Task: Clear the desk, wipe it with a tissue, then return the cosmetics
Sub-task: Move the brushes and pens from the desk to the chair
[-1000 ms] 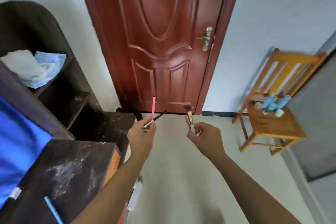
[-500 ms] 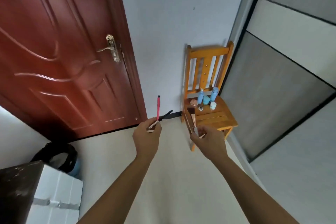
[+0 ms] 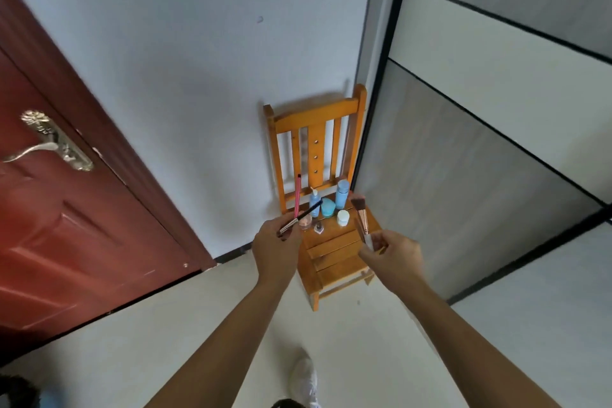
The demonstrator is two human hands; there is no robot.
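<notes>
L hand [image 3: 275, 248] grips pink pencil [image 3: 298, 192] + thin black brush [image 3: 306, 213], tips up/away. R hand [image 3: 394, 255] pinches makeup brush [image 3: 361, 215], bristles up. Wooden chair [image 3: 334, 253] w/ blue bottles [image 3: 342, 194] dead ahead, seat just beyond both hands, approx equally near.

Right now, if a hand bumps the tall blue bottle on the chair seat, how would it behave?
The tall blue bottle stands upright and narrow, so it would probably tip rather than slide. Being round, it might then roll off the chair seat. The teal jar beside it could get knocked.
</notes>
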